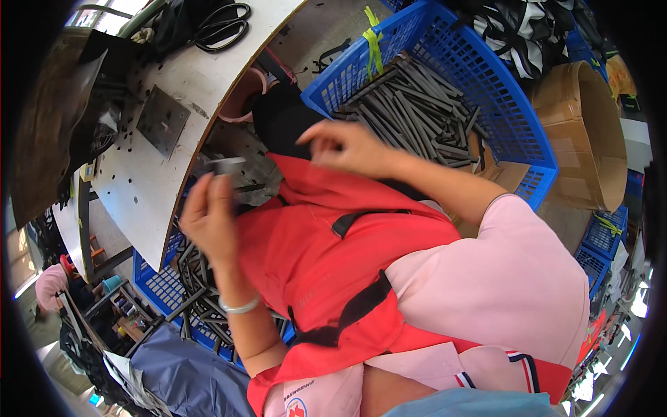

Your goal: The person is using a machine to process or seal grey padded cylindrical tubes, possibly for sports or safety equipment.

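Note:
My left hand [208, 217], a bangle on its wrist, is raised beside the white table and pinches a short flat grey strip [226, 165] between thumb and fingertips. My right hand [344, 146] hovers in front of my red apron, at the near corner of a blue plastic basket [500, 118]. Its fingers are curled together and nothing shows in them. The basket holds several dark grey strips [410, 111] of the same kind. A second blue basket [163, 292] with more dark strips sits below my left forearm.
A white table [180, 69] at upper left carries a square metal plate [163, 121] and black scissors [222, 28]. A pink bowl [243, 94] sits by its edge. A cardboard drum [590, 132] stands at right. Another person in pink [50, 285] is far left.

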Demonstrator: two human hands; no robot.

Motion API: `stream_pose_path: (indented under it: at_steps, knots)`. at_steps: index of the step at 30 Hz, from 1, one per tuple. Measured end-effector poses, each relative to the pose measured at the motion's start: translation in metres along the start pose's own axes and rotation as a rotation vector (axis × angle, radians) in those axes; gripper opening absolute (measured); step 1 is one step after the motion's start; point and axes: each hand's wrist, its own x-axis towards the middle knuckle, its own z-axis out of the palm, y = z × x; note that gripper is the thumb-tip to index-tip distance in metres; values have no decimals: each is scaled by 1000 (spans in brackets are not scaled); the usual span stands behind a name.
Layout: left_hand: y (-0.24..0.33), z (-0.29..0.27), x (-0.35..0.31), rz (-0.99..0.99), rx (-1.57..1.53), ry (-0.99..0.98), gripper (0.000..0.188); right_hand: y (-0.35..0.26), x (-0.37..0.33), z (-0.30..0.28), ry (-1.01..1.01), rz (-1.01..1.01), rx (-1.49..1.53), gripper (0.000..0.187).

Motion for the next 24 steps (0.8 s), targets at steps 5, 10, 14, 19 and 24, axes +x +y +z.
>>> stream_pose_path:
  at_steps: [5, 10, 14, 19, 24]
  knots:
    - [35, 42, -28, 530, 418, -426, 21, -29, 15, 96, -368, -325, 201, 32]
    - [14, -30, -8, 80, 432, -532, 22, -60, 27, 26, -145, 263, 339, 22]
    - [-14, -56, -30, -283, 255, -753, 21, -41, 32, -7, -101, 498, 395, 33]
    - [6, -60, -14, -469, 1, -675, 19, -78, 28, -5, -288, -189, -690, 28]
    - [42, -50, 7, -431, -215, -779, 18, -140, 74, 33, -263, -814, -554, 36]
